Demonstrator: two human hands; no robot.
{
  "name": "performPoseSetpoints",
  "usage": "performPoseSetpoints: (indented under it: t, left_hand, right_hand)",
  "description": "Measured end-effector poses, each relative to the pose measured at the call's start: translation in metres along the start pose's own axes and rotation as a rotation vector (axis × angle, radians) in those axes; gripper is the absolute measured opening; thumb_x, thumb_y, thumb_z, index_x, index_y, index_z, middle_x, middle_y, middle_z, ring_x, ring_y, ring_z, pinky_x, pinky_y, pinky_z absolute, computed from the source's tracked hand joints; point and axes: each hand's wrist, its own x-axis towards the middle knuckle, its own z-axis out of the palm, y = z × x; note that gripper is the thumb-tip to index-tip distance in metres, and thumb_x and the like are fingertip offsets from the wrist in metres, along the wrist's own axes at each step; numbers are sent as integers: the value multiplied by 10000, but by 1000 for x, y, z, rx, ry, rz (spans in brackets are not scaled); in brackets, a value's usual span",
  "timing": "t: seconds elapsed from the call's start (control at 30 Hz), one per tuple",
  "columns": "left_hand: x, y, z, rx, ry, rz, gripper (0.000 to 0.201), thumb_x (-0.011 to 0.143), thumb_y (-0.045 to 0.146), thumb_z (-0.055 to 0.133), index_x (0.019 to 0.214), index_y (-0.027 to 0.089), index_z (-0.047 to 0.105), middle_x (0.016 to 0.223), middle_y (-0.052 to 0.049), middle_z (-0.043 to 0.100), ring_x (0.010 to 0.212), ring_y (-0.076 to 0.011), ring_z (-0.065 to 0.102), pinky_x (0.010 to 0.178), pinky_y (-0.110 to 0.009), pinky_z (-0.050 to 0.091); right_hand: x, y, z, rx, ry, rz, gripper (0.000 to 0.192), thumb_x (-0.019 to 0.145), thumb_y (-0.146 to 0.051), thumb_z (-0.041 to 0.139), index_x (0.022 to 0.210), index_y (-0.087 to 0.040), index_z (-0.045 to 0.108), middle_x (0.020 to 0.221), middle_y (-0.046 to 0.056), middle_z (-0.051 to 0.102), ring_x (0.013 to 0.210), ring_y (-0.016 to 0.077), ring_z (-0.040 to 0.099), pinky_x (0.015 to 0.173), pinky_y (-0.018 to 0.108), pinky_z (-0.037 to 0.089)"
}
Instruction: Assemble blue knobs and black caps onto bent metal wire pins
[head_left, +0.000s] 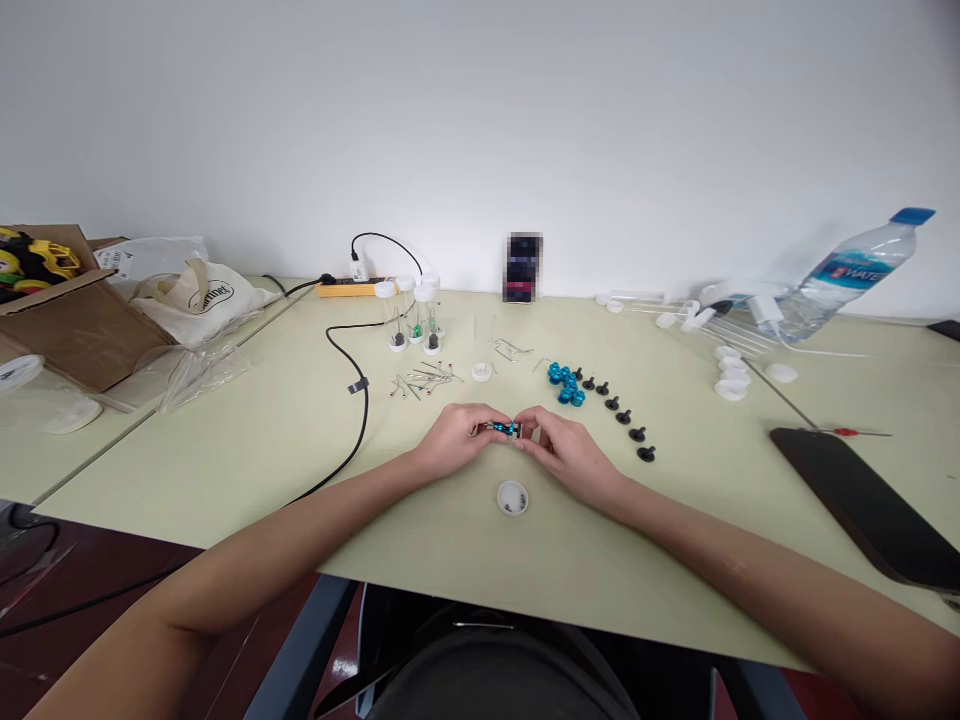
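A small blue-and-black part (505, 428) is held between both hands above the middle of the table. My left hand (459, 438) pinches its left end, and the fingers of my right hand (559, 450) are closed on its right end. Fingertips cover much of the part. Just below them is a small white cap (513, 498) with tiny dark pieces inside. Blue metal pieces (566, 384) lie in a cluster beyond my right hand, beside a curved row of black flanged pieces (622, 418). Several thin metal rods (426, 380) are scattered past my left hand.
Clear tubes with white caps (425, 315) stand near an orange power strip (352, 287). A black cable (365, 420) crosses the left side. At right are a water bottle (847, 275), white caps (732, 378) and a dark phone-like slab (870, 505). A cardboard box (86, 330) sits far left.
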Motion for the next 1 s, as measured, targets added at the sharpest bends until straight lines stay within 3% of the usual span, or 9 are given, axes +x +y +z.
performPoseSetpoints:
  t: [0.23, 0.4, 0.6, 1.0]
  left_hand:
    - [0, 0, 0, 4, 0, 4, 187, 843, 160, 604, 972, 207, 731, 936, 3, 742, 712, -107, 606, 679, -219, 471]
    - [0, -2, 1, 4, 6, 4, 188, 841, 166, 609, 978, 207, 730, 935, 0, 741, 698, -106, 599, 680, -223, 473]
    - [0, -1, 0, 1, 1, 4, 183, 840, 166, 612, 974, 207, 730, 935, 3, 741, 700, -106, 597, 677, -222, 470]
    - [0, -1, 1, 1, 7, 1, 181, 838, 178, 618, 975, 210, 732, 936, -3, 743, 716, -113, 612, 687, -229, 478]
  right_hand:
    - [0, 0, 0, -13, 11, -14, 196, 958, -416, 469, 992, -235, 536, 913, 7, 657, 677, 150, 574, 625, 283, 418]
    - [0, 0, 0, 12, 1, -3, 209, 955, -407, 477, 1092, -250, 494, 881, -8, 645, 666, 154, 573, 624, 284, 416]
    - [-1, 0, -1, -1, 7, -1, 192, 969, -415, 446, 1013, -246, 526, 932, -4, 656, 679, 146, 566, 633, 283, 413]
    - [0, -2, -1, 11, 0, 10, 192, 959, -414, 462, 1052, -250, 499, 897, -6, 652, 648, 146, 564, 619, 286, 423]
